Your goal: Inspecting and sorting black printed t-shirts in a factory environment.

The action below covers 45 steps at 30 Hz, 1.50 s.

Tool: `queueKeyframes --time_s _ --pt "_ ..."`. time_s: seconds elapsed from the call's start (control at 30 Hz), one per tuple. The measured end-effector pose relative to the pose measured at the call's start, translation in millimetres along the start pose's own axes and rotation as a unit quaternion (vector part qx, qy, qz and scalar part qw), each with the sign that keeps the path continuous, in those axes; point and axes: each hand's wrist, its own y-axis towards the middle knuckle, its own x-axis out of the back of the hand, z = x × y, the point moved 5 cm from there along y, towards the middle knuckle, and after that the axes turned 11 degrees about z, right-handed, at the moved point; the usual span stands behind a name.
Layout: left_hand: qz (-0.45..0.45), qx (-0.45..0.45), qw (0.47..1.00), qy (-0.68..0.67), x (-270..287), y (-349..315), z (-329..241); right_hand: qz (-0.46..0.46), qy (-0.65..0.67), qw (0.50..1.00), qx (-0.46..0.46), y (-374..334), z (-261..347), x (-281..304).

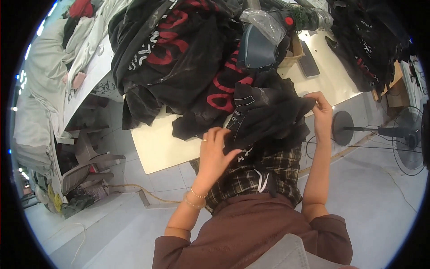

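A black garment (273, 117) with white print hangs over the near edge of the cream table and onto my lap. My right hand (321, 110) pinches a corner of it between thumb and fingertips, out to the right. At the garment's left side is my left hand (217, 150), thumb spread away from slightly bent fingers, its fingertips at the cloth's edge. Whether those fingertips press on the cloth is hard to make out. Beaded bracelets circle the left wrist.
Black cloth with red and white print (179, 58) is heaped on the table (161, 145) at far left. A dark blue-grey machine (257, 48), partly wrapped in plastic, stands behind the garment, a phone-like slab (309, 60) beside it. More black clothes (365, 40) lie far right; a fan (408, 134) stands right.
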Motion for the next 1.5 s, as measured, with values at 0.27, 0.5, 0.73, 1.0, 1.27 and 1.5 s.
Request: queueKeyframes --time_s 0.27,0.5,0.73,1.0,1.27,1.5 --pt "-0.033 0.097 0.989 -0.105 -6 -20 34 -0.014 0.209 0.978 0.022 3 29 -15" --pt "-0.315 0.004 0.949 0.005 123 -47 -23 -0.004 0.235 0.951 0.201 -9 85 12" --pt "-0.089 0.074 0.981 0.154 76 -33 29 -0.144 -0.361 0.921 0.025 18 -2 72" --pt "-0.150 0.082 0.984 -0.041 51 -29 37 -0.054 -0.101 0.993 0.031 -17 43 -51" --pt "-0.264 -0.069 0.962 0.024 49 -8 -25 0.238 0.008 0.971 -0.020 -39 85 -170" --pt "-0.215 -0.020 0.952 -0.219 40 6 -34 0.179 0.201 0.959 -0.092 -31 63 -145"
